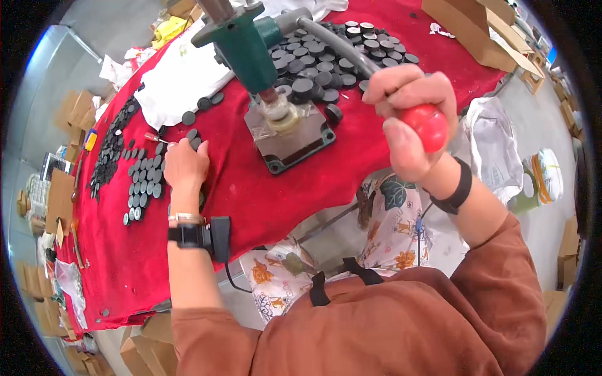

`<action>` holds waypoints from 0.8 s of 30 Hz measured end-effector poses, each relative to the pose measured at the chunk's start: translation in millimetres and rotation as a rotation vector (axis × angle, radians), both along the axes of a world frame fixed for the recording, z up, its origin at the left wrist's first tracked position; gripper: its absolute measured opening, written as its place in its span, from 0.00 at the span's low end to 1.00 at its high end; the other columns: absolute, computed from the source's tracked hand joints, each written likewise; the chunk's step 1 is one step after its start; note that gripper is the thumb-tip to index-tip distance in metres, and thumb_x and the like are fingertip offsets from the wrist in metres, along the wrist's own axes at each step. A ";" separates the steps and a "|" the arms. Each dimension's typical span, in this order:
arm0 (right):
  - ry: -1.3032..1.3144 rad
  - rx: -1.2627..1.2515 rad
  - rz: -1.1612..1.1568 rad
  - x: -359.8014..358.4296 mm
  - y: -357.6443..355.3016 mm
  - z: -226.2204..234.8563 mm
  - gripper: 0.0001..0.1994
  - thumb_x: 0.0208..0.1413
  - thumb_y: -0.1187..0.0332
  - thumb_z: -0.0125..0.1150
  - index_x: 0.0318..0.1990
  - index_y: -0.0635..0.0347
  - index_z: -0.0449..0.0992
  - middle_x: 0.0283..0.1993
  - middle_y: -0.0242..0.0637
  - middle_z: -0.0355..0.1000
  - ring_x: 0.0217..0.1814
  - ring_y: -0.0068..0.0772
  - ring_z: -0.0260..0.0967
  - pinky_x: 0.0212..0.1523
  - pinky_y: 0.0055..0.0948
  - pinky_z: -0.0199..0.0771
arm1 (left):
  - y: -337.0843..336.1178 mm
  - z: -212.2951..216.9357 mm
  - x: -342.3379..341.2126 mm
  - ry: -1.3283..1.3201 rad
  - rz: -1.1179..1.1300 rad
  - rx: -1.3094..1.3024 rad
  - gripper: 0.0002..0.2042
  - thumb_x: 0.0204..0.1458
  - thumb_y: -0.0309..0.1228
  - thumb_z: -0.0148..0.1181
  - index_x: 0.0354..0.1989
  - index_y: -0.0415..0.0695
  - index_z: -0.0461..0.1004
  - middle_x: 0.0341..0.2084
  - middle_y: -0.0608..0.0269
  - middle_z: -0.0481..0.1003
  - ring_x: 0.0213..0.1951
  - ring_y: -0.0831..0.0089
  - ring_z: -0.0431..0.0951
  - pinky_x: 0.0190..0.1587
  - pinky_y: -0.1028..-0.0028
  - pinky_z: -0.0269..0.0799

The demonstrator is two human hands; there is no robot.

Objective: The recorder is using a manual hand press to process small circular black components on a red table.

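My right hand (pixel 407 109) grips the red ball knob (pixel 428 125) at the end of the grey lever (pixel 342 47) of a green hand press (pixel 251 44). The press stands on a metal base plate (pixel 295 141) on the red cloth (pixel 263 194). A small round part (pixel 279 113) sits under the ram. My left hand (pixel 184 164) rests on the cloth to the left, fingers curled on small black discs (pixel 143 178) laid in rows. Whether it holds one I cannot tell. A black wrist device (pixel 200 237) is strapped to my left forearm.
A heap of black round caps (pixel 332 56) lies behind the press. More dark discs (pixel 111 150) lie in rows at the far left. A white cloth (pixel 182 81) covers the table's back left. Cardboard boxes (pixel 476 31) stand at the upper right and on the floor.
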State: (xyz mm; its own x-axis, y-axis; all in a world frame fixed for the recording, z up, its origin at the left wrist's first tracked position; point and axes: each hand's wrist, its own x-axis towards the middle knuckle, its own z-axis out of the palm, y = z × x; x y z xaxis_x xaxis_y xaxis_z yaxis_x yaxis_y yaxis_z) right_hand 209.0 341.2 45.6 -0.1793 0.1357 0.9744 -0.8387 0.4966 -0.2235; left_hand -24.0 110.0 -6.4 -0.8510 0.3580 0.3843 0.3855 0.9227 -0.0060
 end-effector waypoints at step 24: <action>-0.363 0.002 -0.290 -25.9 -4.8 140.5 0.16 0.53 0.61 0.51 0.20 0.63 0.69 0.15 0.33 0.63 0.20 0.22 0.58 0.25 0.29 0.61 | 80.0 19.9 65.3 -0.497 -0.597 0.699 0.31 0.43 0.26 0.69 0.55 0.27 0.63 0.44 0.50 0.76 0.44 0.70 0.77 0.48 0.73 0.72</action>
